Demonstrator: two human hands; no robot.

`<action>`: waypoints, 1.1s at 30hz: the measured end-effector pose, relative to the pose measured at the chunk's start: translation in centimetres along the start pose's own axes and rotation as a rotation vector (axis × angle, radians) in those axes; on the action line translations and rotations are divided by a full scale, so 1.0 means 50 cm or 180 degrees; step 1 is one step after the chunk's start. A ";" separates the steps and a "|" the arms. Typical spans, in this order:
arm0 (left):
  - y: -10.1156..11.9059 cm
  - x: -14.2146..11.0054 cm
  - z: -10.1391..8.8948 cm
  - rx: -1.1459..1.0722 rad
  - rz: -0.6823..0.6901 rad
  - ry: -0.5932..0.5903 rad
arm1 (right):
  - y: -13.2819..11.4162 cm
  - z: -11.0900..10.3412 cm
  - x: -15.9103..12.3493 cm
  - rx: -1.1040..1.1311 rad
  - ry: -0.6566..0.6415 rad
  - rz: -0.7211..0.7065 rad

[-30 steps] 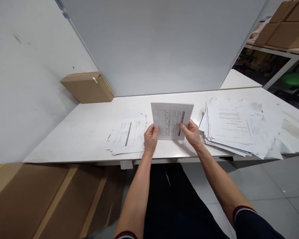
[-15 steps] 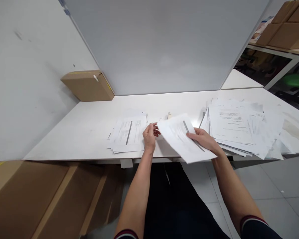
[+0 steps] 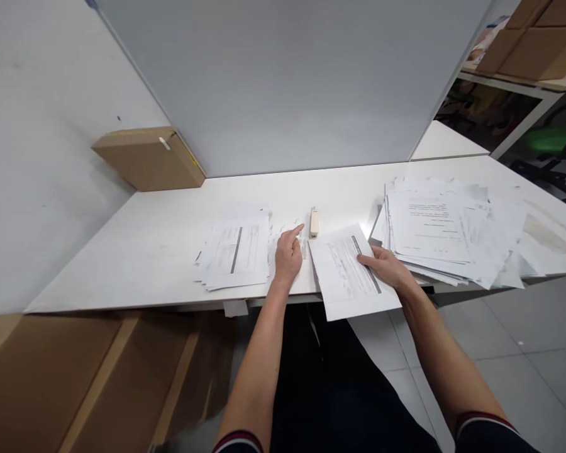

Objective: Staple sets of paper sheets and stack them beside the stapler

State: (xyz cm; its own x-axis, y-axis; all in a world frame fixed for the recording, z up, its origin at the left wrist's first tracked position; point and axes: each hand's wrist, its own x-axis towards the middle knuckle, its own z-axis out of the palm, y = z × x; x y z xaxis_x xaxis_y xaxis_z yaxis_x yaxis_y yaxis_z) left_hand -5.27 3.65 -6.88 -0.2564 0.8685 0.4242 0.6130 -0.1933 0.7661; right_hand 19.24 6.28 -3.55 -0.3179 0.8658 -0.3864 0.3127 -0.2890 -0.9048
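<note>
L hand (image 3: 288, 257) now off papers (image 3: 346, 277), grip part-open, empty, nr beige stapler (image 3: 314, 224); R hand (image 3: 390, 267) alone pinches them

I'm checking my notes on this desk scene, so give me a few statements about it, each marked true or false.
1. The right hand holds a printed paper. True.
2. The left hand grips the small cream object. False: the object lies on the table, apart from that hand.
3. The left paper pile spreads wider than the right paper pile. False: the right one spreads wider.
4. A cardboard box is by the wall on the left. True.
</note>
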 end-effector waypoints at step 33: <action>0.016 -0.004 0.014 0.1440 0.0077 -0.0559 | -0.010 0.025 -0.007 -0.0487 0.0569 -0.0232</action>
State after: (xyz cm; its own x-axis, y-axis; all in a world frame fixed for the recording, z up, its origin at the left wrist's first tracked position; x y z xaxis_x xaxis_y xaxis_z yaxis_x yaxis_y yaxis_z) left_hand -4.19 3.64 -6.69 -0.1320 0.9376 0.3216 0.8906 -0.0302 0.4539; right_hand 18.08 5.59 -3.18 -0.1854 0.9446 -0.2710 0.4309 -0.1697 -0.8863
